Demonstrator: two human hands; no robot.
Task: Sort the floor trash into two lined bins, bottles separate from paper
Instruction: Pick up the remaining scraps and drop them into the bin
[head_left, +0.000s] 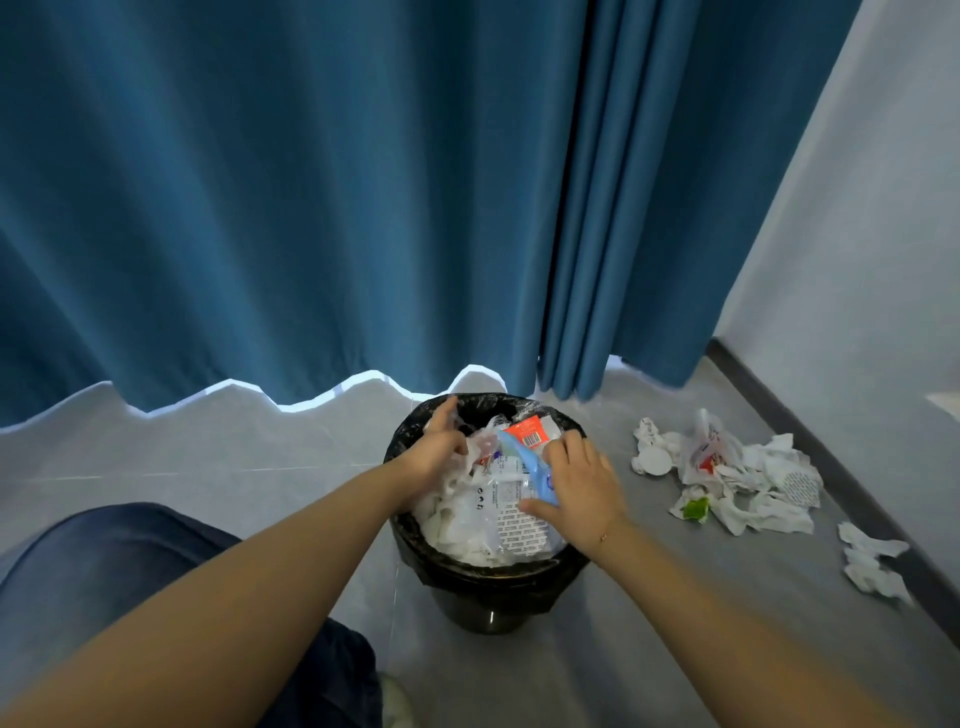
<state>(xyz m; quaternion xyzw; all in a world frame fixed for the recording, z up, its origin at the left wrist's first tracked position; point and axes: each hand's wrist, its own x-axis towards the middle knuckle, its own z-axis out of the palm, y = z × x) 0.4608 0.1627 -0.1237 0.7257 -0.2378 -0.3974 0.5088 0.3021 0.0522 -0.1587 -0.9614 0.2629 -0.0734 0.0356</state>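
Black round plastic bin (488, 597) with a black liner, standing on the grey floor (208, 467) just before the blue curtain (311, 208), heaped to the rim with crumpled white paper and printed plastic wrappers (498, 514). Left hand (441, 441) at the far-left rim, fingers curled into the white scraps. Right hand (576, 483) laid flat, fingers spread, on a pale blue plastic piece (524, 462) and the wrapper under it. Apparently pressing the load down to make room. Best done with even palm pressure toward the middle, keeping the liner edge free so it does not slip inside. Worth checking whether that blue piece is paper at all. More crumpled white paper (737, 467) on the floor to the right, near the grey wall (857, 260). No second bin or bottle in view.
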